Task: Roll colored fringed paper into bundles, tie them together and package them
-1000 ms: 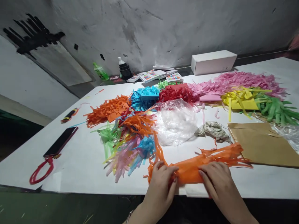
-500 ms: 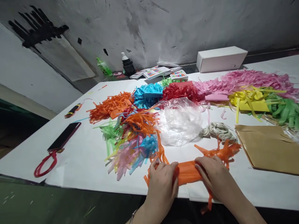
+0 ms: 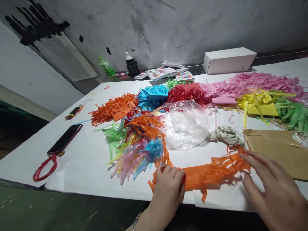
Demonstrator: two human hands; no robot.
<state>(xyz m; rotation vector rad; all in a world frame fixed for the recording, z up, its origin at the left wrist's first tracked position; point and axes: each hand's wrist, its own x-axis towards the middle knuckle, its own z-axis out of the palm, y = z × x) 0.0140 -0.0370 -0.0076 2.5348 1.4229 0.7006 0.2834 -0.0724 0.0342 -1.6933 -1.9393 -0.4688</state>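
Observation:
An orange tissue-paper tassel (image 3: 199, 177) lies flat near the front edge of the white-covered table, its cut fringe spread at both ends. My left hand (image 3: 168, 183) is closed over its left part, fingers curled on the paper. At the fringed right end, my right hand (image 3: 267, 179) has its fingers apart, with the fingertips at the strips. Left of the tassel lies a bunch of mixed-colour fringe (image 3: 134, 154). A clear plastic bag (image 3: 185, 128) with white contents sits just behind, and a bundle of whitish string (image 3: 226, 135) is beside it.
Fringed bundles in orange (image 3: 113, 109), blue (image 3: 152, 96), red (image 3: 185, 94), pink (image 3: 260, 83) and yellow (image 3: 260, 104) line the back. Brown card (image 3: 276, 150) lies right. A phone (image 3: 64, 139) with a red strap rests left. A white box (image 3: 229, 61) stands by the wall.
My right hand has let go of the tassel's middle and moved right to its fringed end, fingers spreading. The right fringe now lies straighter. My left hand has stayed in place.

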